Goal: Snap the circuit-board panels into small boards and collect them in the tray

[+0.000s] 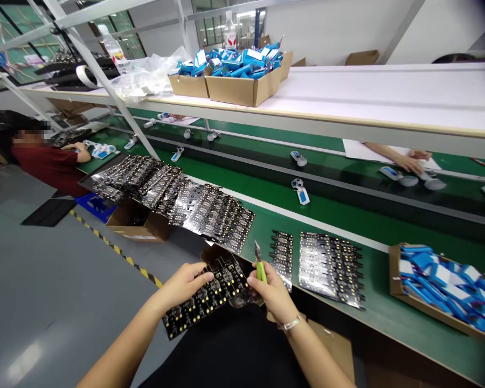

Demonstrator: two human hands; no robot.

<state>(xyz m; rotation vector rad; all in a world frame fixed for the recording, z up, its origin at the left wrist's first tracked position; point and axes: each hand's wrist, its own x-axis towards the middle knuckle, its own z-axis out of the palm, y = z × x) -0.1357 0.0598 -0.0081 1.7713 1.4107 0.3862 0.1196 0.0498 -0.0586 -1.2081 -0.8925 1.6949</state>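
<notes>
My left hand (187, 284) is closed on a black circuit board panel (200, 308), thumb on top, and holds it tilted above my lap. Rows of small pale yellow parts cover the panel. My right hand (271, 291) grips pliers (260, 268) with light green handles, their metal jaws pointing up and away from me. The thumb of that hand is at the panel's right end; whether it pinches the panel too I cannot tell. Just beyond the right hand, a narrow stack of panels (282, 253) lies at the bench edge, with a wider stack (327, 267) beside it.
Overlapping panels (210, 213) run along the green bench to the left. A carton of blue packs (394, 269) stands at the right. Beyond the bench, white-and-blue items (301, 193) lie on a conveyor. An overhead shelf (380, 102) carries more cartons. Co-workers sit left and opposite.
</notes>
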